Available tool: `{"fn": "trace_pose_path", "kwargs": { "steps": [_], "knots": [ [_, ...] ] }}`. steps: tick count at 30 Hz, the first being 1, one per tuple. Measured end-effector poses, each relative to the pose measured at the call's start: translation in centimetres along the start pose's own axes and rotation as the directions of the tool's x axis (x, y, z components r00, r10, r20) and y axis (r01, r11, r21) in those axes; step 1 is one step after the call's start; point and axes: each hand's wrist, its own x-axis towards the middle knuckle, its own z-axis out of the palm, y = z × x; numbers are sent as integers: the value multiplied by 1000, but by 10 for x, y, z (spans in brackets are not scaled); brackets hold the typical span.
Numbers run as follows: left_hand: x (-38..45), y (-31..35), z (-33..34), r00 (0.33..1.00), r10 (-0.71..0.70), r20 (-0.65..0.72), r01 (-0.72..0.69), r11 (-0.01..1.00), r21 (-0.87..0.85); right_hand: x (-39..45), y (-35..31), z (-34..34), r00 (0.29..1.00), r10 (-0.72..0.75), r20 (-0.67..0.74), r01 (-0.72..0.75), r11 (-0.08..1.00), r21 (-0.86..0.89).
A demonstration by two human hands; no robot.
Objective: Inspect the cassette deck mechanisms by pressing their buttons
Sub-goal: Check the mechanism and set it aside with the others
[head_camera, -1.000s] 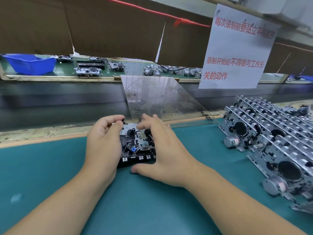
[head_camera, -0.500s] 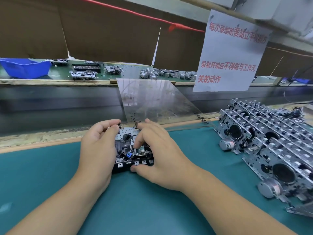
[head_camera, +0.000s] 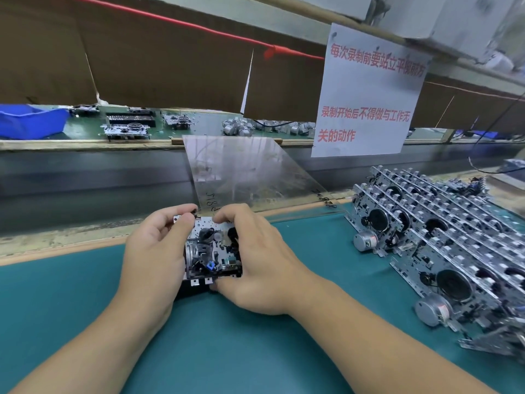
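Surface: teal mat [head_camera: 227, 351] on a workbench, with a dark conveyor channel [head_camera: 85, 180] running behind it.
Backdrop: brown cardboard [head_camera: 156, 66] hangs above; a white sign [head_camera: 369, 95] with red characters hangs at right.
Deck: one cassette deck mechanism [head_camera: 211, 251] sits on the mat at centre, between both hands, metal face up, a small blue part near its front edge.
Left hand [head_camera: 153, 251]: curled round the deck's left side, fingertips hooked over the far top corner.
Right hand [head_camera: 261, 260]: curled round the deck's right side, fingers bent over the far edge, thumb at the front edge.
Stack: rows of finished decks [head_camera: 440, 245] lean together at right, well apart from the hands.
Sheet: clear plastic sheet [head_camera: 247, 172] slopes up just behind the deck.
Far bench: blue bin [head_camera: 31, 122] at left, loose parts [head_camera: 127, 129] beside it.
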Motion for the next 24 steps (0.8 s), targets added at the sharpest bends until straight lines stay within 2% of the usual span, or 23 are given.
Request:
{"fn": "trace_pose_path", "kwargs": {
  "steps": [5,10,13,18,22,24],
  "knots": [
    [1,1,1,999,-39,-21,39,999,-4,3,1,-1,1000,-6,1,6,1000,22],
    [3,-1,-1,999,-33,-25,34,999,20,4,8,-12,986,-59,157,76,992,-105],
    [1,1,0,1000,-9,-22,11,998,67,3,8,-15,990,-48,132,60,994,-89],
    [1,2,0,999,-23,-25,24,999,49,7,8,-14,994,-62,94,72,992,-108],
    [3,0,0,999,4,-37,0,995,97,3,17,-20,987,-75,140,98,982,-163],
    [4,-1,0,999,-7,-48,11,996,84,0,24,-24,983,-59,172,82,988,-131]
  ]
}}
